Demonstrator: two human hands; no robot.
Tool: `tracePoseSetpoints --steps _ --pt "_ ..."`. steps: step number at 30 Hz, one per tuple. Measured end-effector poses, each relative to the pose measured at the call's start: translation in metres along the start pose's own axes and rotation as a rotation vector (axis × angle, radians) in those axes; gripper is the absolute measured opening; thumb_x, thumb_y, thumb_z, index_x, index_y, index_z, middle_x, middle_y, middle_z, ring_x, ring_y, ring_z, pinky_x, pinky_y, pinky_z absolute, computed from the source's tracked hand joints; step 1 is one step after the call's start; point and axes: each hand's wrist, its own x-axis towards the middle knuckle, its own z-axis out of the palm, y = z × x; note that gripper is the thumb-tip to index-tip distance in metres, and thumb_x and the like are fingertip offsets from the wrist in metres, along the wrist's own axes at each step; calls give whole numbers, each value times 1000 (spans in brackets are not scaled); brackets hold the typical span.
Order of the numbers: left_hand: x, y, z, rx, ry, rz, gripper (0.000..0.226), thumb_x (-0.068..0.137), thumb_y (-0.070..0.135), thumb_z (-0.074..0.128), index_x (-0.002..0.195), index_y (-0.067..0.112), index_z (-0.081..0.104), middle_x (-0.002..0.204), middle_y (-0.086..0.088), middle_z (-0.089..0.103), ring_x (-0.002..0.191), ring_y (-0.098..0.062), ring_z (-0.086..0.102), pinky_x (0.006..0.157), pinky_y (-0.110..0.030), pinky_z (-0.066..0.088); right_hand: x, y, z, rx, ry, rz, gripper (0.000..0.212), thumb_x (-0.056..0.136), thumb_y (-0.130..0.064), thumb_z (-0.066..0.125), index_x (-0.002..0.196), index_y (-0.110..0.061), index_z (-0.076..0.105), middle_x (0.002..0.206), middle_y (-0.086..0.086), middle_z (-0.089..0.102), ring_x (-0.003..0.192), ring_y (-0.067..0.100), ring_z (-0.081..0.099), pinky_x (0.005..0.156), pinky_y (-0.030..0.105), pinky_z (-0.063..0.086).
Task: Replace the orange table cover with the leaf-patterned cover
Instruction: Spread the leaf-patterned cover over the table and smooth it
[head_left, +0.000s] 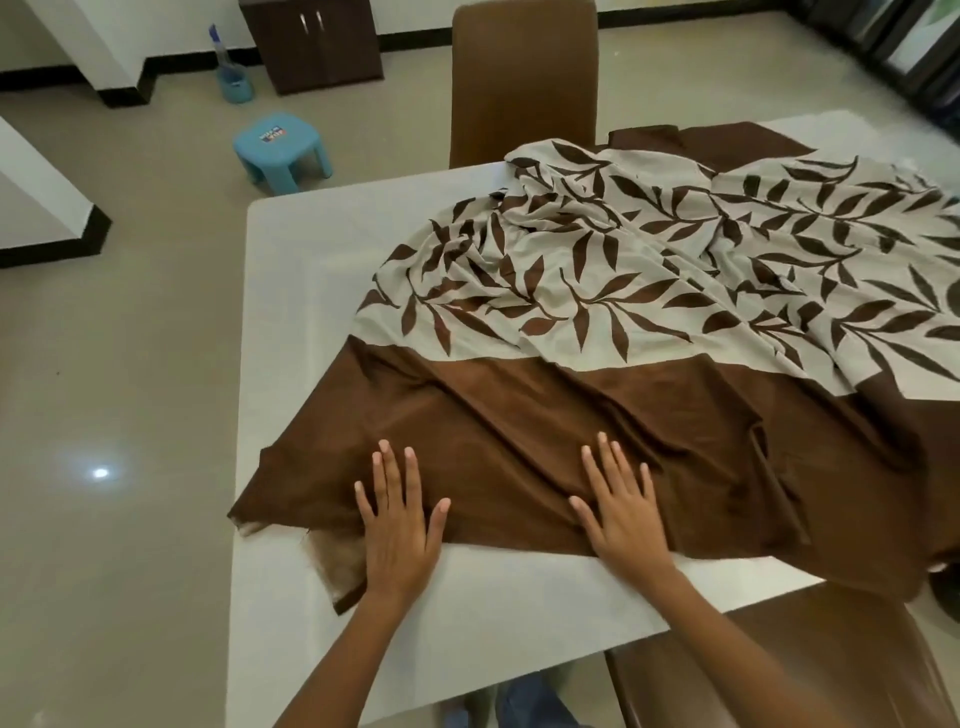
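Home dining room: table (291, 249), chairs (524, 78).

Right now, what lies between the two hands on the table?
In the head view, only wrinkled brown border fabric of the leaf-patterned cover lies between the left hand and right hand.

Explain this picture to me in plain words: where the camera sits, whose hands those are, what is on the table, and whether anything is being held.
There is one picture, taken by a camera worn on a person's head, looking down at their own bare hands. No machine is involved. A leaf-patterned cover with a brown border lies rumpled across the white table, not yet spread out. The left hand and the right hand both lie flat on the brown border with straight fingers, pressing it; neither grips anything. A brown chair stands at the far side, and a blue stool on the floor.
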Motion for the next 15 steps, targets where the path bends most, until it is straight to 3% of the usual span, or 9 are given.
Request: tracePoseSetpoints --steps 4,8,13,15 --pt "5 -19 -1 40 -2 103 72 98 57 11 152 11 3 159 -15 -1 147 -27 2 116 -44 -5 -25 53 -12 -78 -68 -44 64 97 -54 18 151 -19 14 159 -1 4 146 18 7 117 42 5" --pt "14 -54 -10 59 -13 184 74 96 60 13 152 12 3 159 -13 -3 147 -27 2 116 -43 -11 -39 65 -17 -107 -80 10 66 97 -55 15 151 -15 13 159 1 3 145 18 9 117 41 1" --pt "18 -42 -28 34 34 181 74 96 60 14 151 11 10 160 -10 -2 147 -25 2 116 -42 -11 -20 -15 -21 -28 79 56 66 93 -31 36 151 -14 10 159 4 1 146 18 3 118 45 6" --pt "20 -23 -29 12 29 183 71 97 58 14 152 13 8 160 -8 -4 147 -24 1 116 -42 -11 2 -63 -20 46 106 63 65 94 -31 37 151 -16 9 159 4 2 146 16 0 116 45 4"
